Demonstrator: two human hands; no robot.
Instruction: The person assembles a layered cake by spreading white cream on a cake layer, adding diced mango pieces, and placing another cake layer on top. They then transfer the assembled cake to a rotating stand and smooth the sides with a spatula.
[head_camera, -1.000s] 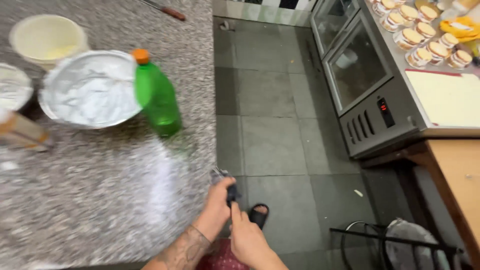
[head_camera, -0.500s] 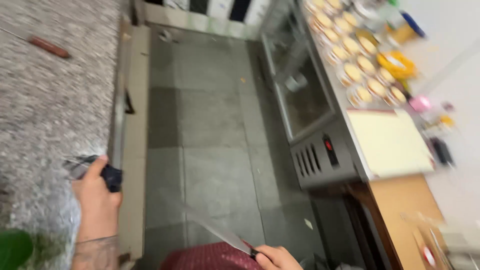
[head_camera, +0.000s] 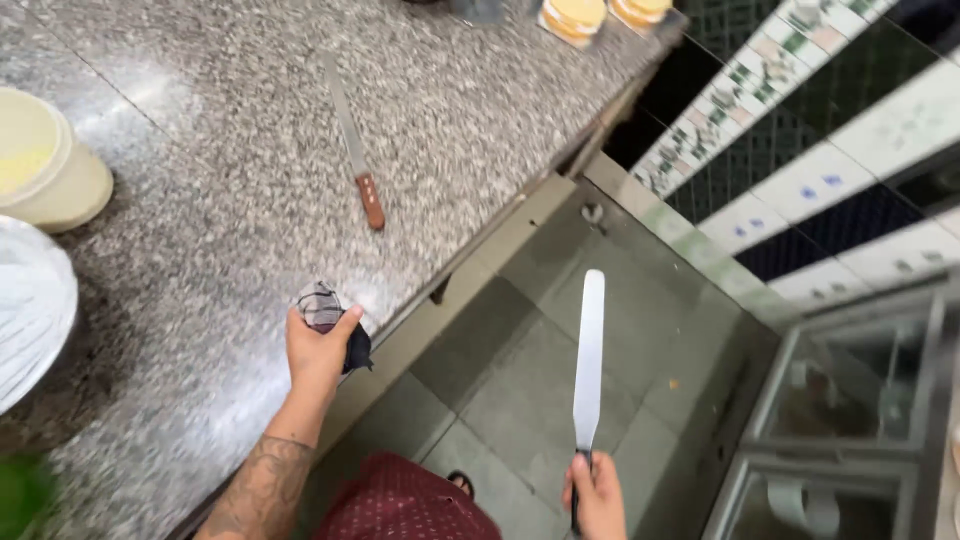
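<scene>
A: Status on the hands?

B: Left hand (head_camera: 320, 350) is closed around a crumpled cloth (head_camera: 325, 312), grey and dark, fingers wrapped over it. It sits on the counter (head_camera: 200, 200) right at the near edge, the edge that runs along the floor gap.

A: Right?

B: Right hand (head_camera: 597, 495) is closed on the dark handle of a long palette knife (head_camera: 588, 365). Blade is flat, pale, round-tipped, pointing up and away from the person. It hangs over the grey tiled floor (head_camera: 530, 330), off the counter, well apart from the cloth.

A: What else is on the counter?

B: A second long knife with a wooden handle (head_camera: 358, 150) lies flat mid-counter, handle end toward the near edge, above the left hand and apart from it. Cream plastic tub (head_camera: 50, 170) at the left edge. Below it a white bowl (head_camera: 30, 310), cut off by the frame. Green blur (head_camera: 25, 495) at the bottom-left corner, cannot tell what it is. Small yellow-topped cups (head_camera: 575, 15) at the far edge, mostly cropped.

A: Surroundings?

B: Counter is speckled grey granite. Tiled wall (head_camera: 800, 130) on the right, patterned white and dark tiles. Glass-fronted steel cabinet (head_camera: 850, 420) at lower right. Dark red patterned garment (head_camera: 400, 505) at bottom centre, between the two arms.
</scene>
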